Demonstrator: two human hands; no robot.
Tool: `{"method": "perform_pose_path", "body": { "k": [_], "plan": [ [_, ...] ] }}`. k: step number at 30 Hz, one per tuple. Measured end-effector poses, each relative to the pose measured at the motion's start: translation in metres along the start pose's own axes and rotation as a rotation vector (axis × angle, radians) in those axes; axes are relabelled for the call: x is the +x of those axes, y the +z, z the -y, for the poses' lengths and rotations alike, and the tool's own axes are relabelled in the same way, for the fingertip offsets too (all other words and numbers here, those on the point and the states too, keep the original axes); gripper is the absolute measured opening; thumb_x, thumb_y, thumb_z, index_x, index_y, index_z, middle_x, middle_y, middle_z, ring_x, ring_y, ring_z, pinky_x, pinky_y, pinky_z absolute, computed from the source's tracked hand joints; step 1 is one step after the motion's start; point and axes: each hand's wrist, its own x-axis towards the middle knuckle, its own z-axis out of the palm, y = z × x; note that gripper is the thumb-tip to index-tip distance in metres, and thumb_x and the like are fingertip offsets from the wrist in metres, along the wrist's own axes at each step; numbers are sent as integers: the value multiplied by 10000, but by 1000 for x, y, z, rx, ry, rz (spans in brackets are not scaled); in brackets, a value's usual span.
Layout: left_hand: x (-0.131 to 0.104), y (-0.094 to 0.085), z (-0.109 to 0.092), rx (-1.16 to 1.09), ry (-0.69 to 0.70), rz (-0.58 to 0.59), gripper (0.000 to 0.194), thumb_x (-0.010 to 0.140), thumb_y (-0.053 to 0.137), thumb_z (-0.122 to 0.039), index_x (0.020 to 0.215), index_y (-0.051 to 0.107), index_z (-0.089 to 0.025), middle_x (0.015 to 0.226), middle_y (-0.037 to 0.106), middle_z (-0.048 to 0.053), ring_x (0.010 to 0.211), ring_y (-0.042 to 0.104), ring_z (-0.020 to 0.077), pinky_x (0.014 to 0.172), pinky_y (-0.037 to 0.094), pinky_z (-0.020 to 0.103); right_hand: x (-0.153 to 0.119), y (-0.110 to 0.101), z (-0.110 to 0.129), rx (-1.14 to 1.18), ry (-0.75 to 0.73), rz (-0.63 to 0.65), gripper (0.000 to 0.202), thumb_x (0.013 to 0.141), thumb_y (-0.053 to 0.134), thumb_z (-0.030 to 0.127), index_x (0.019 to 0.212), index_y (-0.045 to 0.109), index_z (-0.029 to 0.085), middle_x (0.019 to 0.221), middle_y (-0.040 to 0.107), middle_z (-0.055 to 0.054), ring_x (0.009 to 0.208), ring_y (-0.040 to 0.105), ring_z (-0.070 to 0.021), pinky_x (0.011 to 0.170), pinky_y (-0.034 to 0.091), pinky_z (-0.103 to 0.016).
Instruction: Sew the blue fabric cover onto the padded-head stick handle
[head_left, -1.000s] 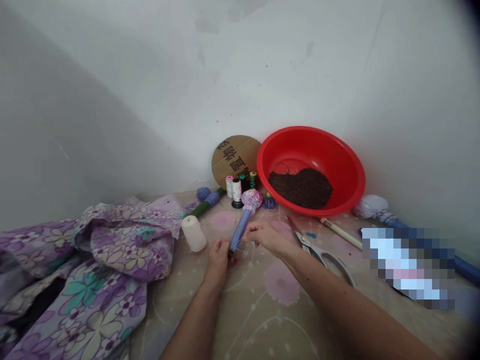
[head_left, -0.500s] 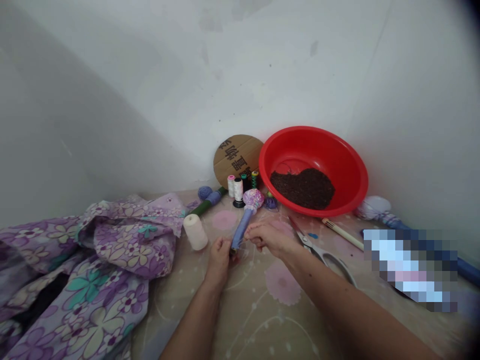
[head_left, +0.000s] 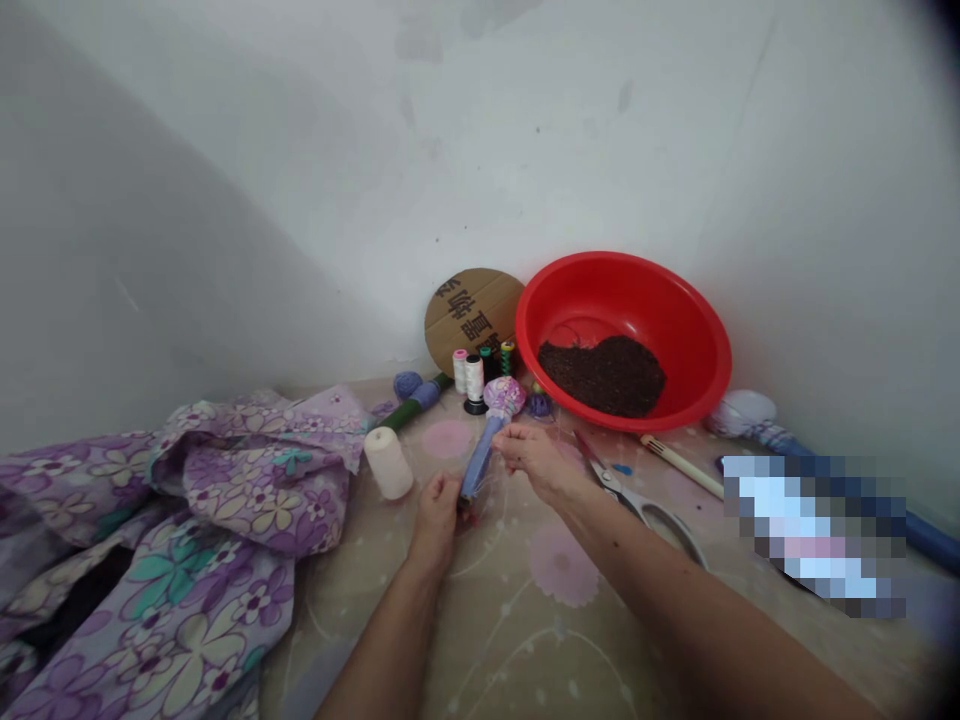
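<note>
1. Evidently out of the hands' way, the floral cloth (head_left: 247, 480) lies heaped on the left.
2. The left hand (head_left: 435, 510) looks clamped on the near end of the blue-wrapped stick (head_left: 480, 465), presumably to steady it; the stick slants away over the table, between both hands.
3. The right hand (head_left: 529, 455) has its fingertips together right beside the shaft, as if for fine work; whether they pinch a thread, I cannot tell.
4. The white cone (head_left: 388, 464) stands left and the scissors (head_left: 609, 482) lie right, probably for easy reach.
5. Beyond the stick's floral knob (head_left: 504, 396), small spools (head_left: 474, 376) stand grouped.
6. Farther back, the red basin (head_left: 705, 325) tilts toward the person, showing brown filling (head_left: 607, 375); a cardboard disc (head_left: 465, 315) leans behind the spools.
</note>
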Motion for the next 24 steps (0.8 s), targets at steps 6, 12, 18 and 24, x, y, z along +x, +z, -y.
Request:
{"method": "perform_pose_path", "body": {
  "k": [6, 12, 18, 24],
  "plan": [
    [0, -1, 0, -4, -2, 2, 213, 657, 485, -313, 541, 361, -184, 365, 419, -73, 306, 382, 61, 345, 330, 173, 18, -7, 4, 121, -107, -194, 126, 558, 590, 221, 498, 498, 160, 419, 385, 66, 371, 303, -50, 387, 262, -198],
    [-1, 0, -1, -23, -8, 5, 200, 649, 484, -307, 549, 357, -189, 368, 433, -69, 306, 374, 63, 344, 334, 177, 28, -16, 31, 323, -135, -308, 148, 606, 543, 198, 525, 423, 168, 356, 283, 103, 322, 245, -32, 381, 305, -184],
    [-2, 1, -3, -18, 8, 13, 200, 654, 481, -304, 544, 359, -188, 365, 434, -65, 316, 377, 64, 348, 343, 178, 29, -13, 42, 613, -87, -273, 145, 648, 482, 116, 551, 390, 171, 380, 283, 113, 311, 205, -19, 573, 480, -267],
    [0, -1, 1, -20, -7, 0, 199, 657, 478, -312, 552, 358, -193, 362, 423, -72, 306, 379, 67, 337, 325, 173, 31, -2, 45, 704, -180, -218, 201, 647, 496, 105, 530, 349, 177, 390, 280, 113, 319, 213, -21, 633, 498, -305]
  ]
}}
